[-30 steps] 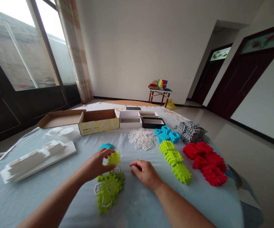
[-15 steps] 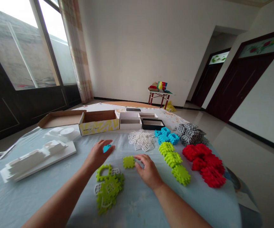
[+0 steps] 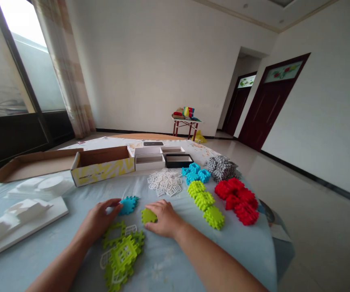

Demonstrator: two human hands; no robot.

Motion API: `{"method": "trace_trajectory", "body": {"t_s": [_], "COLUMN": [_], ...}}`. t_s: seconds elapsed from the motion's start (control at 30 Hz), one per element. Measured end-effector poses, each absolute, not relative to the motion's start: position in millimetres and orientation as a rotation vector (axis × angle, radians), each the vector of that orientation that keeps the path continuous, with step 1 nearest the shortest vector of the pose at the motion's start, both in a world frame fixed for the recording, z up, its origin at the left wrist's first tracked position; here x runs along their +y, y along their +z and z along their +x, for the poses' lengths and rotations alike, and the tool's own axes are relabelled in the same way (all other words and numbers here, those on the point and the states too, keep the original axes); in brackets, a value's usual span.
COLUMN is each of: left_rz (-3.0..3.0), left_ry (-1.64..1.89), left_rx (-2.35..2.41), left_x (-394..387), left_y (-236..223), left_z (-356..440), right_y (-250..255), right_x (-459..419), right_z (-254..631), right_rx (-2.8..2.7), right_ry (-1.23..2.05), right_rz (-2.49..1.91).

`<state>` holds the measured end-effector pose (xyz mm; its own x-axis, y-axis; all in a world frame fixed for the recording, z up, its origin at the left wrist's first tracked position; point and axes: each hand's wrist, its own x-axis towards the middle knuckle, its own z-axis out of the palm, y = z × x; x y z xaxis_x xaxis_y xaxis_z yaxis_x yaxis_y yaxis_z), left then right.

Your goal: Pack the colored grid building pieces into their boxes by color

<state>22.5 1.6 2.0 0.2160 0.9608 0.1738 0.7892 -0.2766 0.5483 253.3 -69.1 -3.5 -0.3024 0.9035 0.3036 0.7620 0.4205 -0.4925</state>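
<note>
My left hand (image 3: pixel 97 219) rests on the light blue cloth with its fingertips touching a blue toothed tile (image 3: pixel 128 204). To its right, my right hand (image 3: pixel 163 218) lies over a lime green toothed tile (image 3: pixel 148 215), fingers curled on its edge. Just in front of both hands sits a joined cluster of lime green and white tiles (image 3: pixel 120 253). A pile of white lattice tiles (image 3: pixel 165 183) lies further back.
Piles of tiles lie to the right: blue (image 3: pixel 196 173), lime green (image 3: pixel 205 200), red (image 3: pixel 238 198), grey (image 3: pixel 222 167). An open cardboard box (image 3: pixel 102 164) and small white and black trays (image 3: pixel 149 160) stand at the back. White foam blocks (image 3: pixel 17 219) lie left.
The left hand let go of the lime tile and moved to the blue tile. The right hand closed over the lime tile on the cloth. The view swung left.
</note>
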Motion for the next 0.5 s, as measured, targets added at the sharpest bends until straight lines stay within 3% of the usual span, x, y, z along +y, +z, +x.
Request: {"method": "trace_trajectory", "body": {"t_s": [0.17, 0.5], "left_rz": [2.086, 2.064], "left_ry": [0.719, 0.709], "left_rx": [1.658, 1.652], "left_x": [6, 16], "left_y": [0, -12], "left_z": [19, 15], "right_y": [14, 38], "right_x": [-82, -124], "right_z": [274, 405], "right_rx": [-2.061, -1.707], "right_ry": [0.248, -0.122], "right_rz": [-1.424, -1.819]}}
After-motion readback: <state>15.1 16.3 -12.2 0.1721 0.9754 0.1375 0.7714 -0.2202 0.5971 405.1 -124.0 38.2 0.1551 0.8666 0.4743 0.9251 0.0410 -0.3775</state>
